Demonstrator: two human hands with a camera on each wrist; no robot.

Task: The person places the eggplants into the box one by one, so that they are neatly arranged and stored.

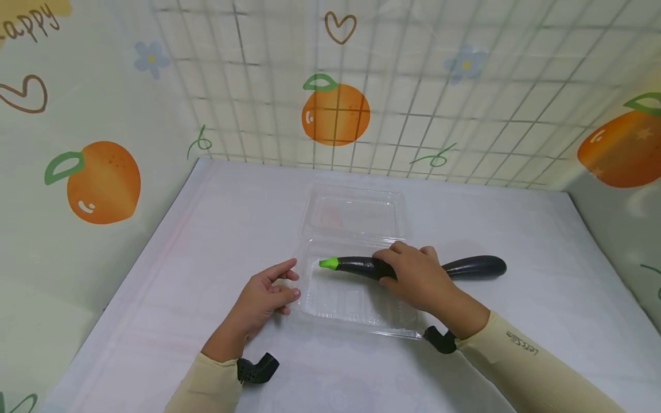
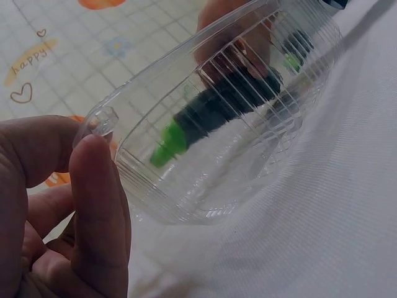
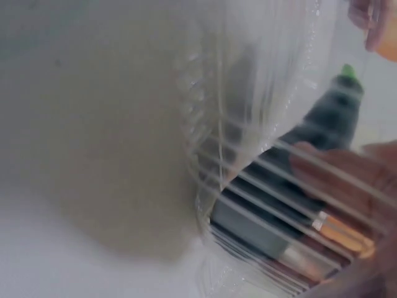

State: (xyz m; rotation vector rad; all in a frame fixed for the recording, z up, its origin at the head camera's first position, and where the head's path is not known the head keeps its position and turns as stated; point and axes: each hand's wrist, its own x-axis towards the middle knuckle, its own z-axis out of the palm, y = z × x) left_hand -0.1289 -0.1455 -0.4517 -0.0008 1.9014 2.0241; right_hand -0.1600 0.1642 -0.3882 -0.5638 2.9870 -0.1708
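An open clear plastic clamshell box (image 1: 335, 301) stands on the white cloth, its lid (image 1: 356, 215) folded back. My left hand (image 1: 263, 298) pinches the box's left rim between thumb and forefinger, as the left wrist view shows. My right hand (image 1: 415, 275) grips a glossy black eggplant (image 1: 361, 265) from above, over the box's tray. Its bright green stem (image 1: 329, 263) points left; through the clear wall the eggplant (image 2: 208, 112) shows dark and blurred. A rounded black eggplant end (image 1: 480, 267) sticks out right of my hand, which hides whether both belong to one eggplant.
A white cloth (image 1: 222, 218) covers the table, backed by a sheet (image 1: 408, 69) printed with oranges, hearts and flowers over a wire grid. Black wrist cameras (image 1: 258, 368) sit at both sleeves; the right one is beside the box's near right corner.
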